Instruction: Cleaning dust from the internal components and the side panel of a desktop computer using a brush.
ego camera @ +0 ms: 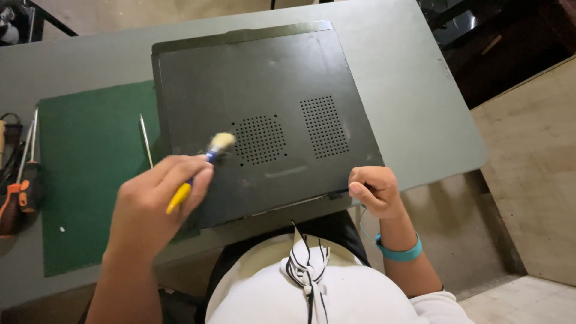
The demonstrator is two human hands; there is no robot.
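Note:
A black computer case panel [264,90] with two perforated vent patches lies flat on the grey table [408,96]. My left hand [153,204] grips a small brush [207,159] with a yellow handle; its pale bristles touch the panel just left of the left vent patch. My right hand [373,191], with a teal wristband, holds the panel's near right corner, fingers curled on its edge.
A green cutting mat [90,174] lies left of the panel, partly under it, with a thin metal rod [146,141] on it. Screwdrivers with orange and black handles [18,192] rest at the table's left edge. Floor shows to the right.

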